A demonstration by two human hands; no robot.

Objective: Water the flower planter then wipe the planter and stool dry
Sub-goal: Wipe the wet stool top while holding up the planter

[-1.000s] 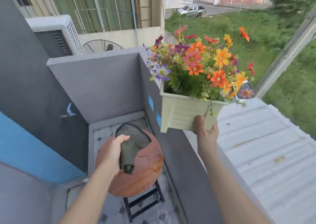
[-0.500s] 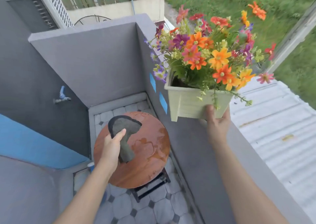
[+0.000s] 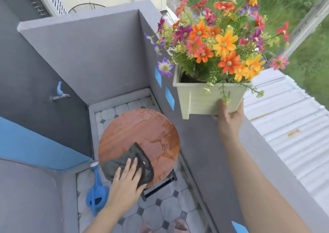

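Note:
A pale green planter (image 3: 197,99) full of orange, pink and purple flowers (image 3: 220,42) is held up in the air over the grey balcony wall. My right hand (image 3: 229,117) grips its lower front edge from below. Under it to the left stands a round brown stool (image 3: 142,131) whose top glistens with water. My left hand (image 3: 126,177) presses a dark grey cloth (image 3: 130,161) flat onto the stool's near edge, fingers straight.
A blue watering can (image 3: 97,193) stands on the tiled floor left of the stool. A blue tap (image 3: 59,92) sticks out of the left wall. The grey parapet (image 3: 204,152) runs along the right, with a corrugated roof (image 3: 288,126) beyond it.
My left hand dragged the cloth from the stool's far side to its near edge and flattened onto it. The planter stays raised in my right hand.

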